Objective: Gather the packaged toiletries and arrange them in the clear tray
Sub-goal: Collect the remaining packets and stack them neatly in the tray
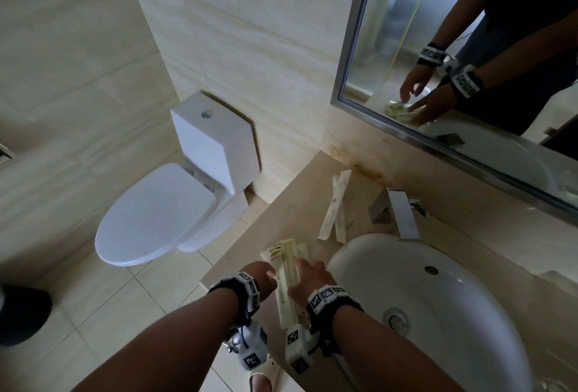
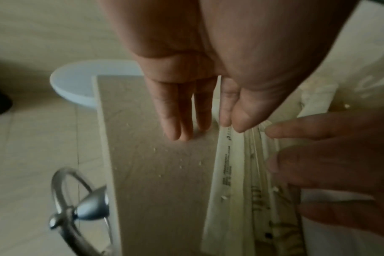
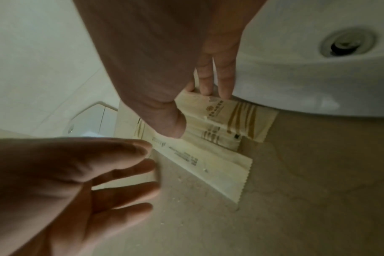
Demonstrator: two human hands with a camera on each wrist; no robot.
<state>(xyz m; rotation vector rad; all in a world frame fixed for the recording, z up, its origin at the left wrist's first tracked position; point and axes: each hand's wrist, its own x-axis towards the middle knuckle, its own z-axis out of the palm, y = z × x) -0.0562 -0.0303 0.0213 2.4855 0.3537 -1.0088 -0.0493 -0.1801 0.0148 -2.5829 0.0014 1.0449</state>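
Note:
Several cream packaged toiletries [image 1: 286, 266] lie stacked lengthwise on the beige counter [image 1: 294, 204], just left of the basin. My right hand [image 1: 308, 276] arches over the stack. Its thumb sits on top and its fingers [image 3: 208, 83] come down on the edge beside the basin, gripping the packets [image 3: 219, 164]. My left hand [image 1: 266, 276] is at the stack's left side, fingers straight. Its thumb and forefinger tips touch the outer packet's edge [image 2: 228, 155]. Two more long packets [image 1: 334, 207] lie further back near the faucet. No clear tray shows in any view.
A white basin [image 1: 359, 254] fills the counter's right side, with a chrome faucet [image 1: 403, 213] behind it and a mirror [image 1: 438, 47] above. The counter's left edge drops to the floor beside a toilet [image 1: 156, 213]. A metal towel ring [image 2: 77, 199] hangs below that edge.

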